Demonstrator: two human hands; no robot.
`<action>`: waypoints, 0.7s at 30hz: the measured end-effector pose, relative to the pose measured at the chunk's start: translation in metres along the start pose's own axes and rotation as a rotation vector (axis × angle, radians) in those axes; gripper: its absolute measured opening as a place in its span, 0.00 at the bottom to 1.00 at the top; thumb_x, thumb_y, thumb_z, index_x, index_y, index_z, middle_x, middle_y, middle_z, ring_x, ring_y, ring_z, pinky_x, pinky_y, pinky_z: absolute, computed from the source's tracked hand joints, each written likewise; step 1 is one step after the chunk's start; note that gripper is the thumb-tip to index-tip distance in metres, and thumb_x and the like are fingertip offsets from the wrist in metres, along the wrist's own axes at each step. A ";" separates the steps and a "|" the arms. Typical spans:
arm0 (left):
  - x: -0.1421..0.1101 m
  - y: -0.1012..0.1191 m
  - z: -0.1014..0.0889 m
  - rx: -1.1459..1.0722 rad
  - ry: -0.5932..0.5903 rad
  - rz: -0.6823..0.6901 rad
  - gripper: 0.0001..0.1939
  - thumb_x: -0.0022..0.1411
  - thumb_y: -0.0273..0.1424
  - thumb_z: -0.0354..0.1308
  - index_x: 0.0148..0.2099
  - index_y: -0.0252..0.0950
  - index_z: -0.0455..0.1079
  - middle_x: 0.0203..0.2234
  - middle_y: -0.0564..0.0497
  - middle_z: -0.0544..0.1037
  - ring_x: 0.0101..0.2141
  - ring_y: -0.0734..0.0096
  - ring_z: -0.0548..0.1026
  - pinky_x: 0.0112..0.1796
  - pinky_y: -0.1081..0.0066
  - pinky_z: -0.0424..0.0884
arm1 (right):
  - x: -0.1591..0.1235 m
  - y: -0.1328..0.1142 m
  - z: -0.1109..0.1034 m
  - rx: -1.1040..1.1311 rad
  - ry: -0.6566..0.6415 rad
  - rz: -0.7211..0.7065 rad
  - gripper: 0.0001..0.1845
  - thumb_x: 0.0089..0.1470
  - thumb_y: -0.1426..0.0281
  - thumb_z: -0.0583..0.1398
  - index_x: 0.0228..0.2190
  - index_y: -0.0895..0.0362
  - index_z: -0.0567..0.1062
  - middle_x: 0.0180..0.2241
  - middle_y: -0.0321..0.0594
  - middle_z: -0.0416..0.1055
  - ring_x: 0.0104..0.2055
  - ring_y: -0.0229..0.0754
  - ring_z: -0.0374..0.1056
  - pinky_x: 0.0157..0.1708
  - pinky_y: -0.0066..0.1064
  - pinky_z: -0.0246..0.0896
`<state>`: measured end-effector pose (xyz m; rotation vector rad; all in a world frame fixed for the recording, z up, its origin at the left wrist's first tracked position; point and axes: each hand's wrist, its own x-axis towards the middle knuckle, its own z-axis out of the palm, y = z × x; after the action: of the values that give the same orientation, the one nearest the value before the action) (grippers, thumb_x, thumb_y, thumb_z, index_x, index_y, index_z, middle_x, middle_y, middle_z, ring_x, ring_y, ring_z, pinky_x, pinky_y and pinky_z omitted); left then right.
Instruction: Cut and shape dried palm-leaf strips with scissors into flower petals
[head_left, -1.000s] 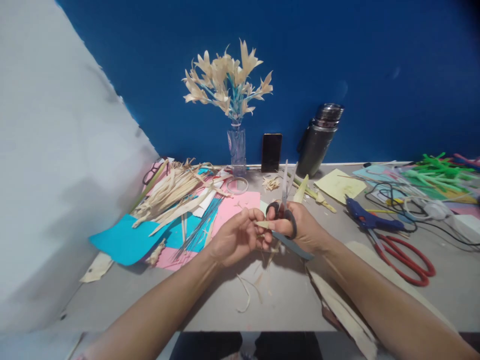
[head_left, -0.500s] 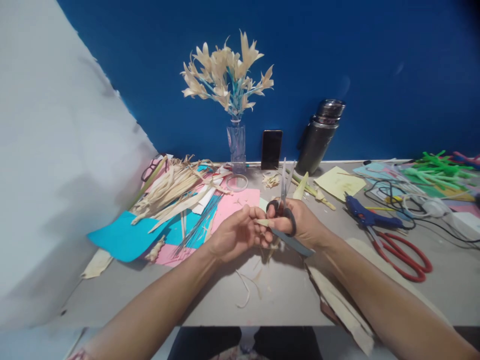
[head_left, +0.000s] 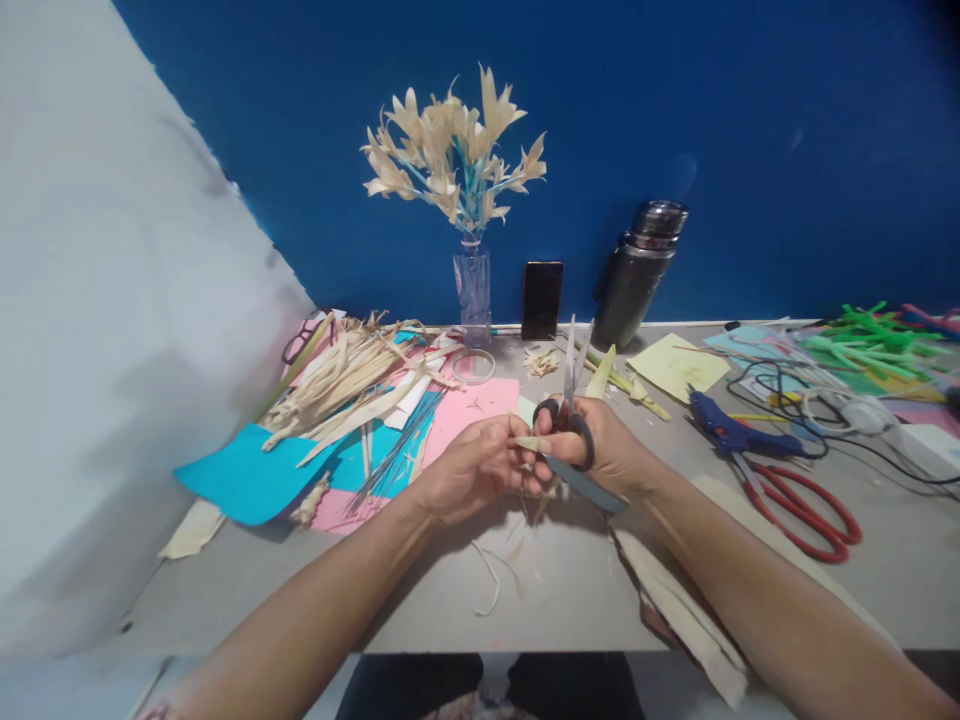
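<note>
Hands: close together over the tabletop [head_left: 442, 610]; left hand [head_left: 469, 472] curled, fingertips apparently pinching; right hand [head_left: 611, 440] wrapped around black-handled scissors [head_left: 569, 385].
Pale leaf piece: [head_left: 531, 443] between both hands, long axis roughly left to right; left end at left fingertips, right end under right thumb. Both hands equally near.
Scissors blades: parted, pointing away from the body, crosswise to the leaf piece, not touching it.
Grey strip: [head_left: 586, 486] slants down to the right, beneath right hand; whether gripped, cannot tell.
Left of hands: pink paper [head_left: 480, 405], dried husks [head_left: 330, 390].
Right: glue gun [head_left: 739, 430], red-handled scissors [head_left: 814, 515].
Beyond: flowers [head_left: 450, 140] in clear bottle [head_left: 472, 290].
</note>
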<state>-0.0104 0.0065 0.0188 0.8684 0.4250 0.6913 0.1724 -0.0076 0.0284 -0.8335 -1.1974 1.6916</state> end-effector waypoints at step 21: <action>0.002 -0.005 0.004 -0.036 0.072 0.014 0.13 0.57 0.33 0.66 0.30 0.33 0.66 0.25 0.47 0.75 0.26 0.72 0.73 0.33 0.71 0.70 | 0.003 0.000 0.002 0.079 0.015 0.021 0.21 0.42 0.65 0.73 0.30 0.57 0.68 0.20 0.37 0.75 0.21 0.43 0.72 0.24 0.32 0.69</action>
<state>-0.0046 0.0029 0.0168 0.8146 0.4703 0.7428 0.1697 -0.0050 0.0290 -0.8116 -1.1083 1.7358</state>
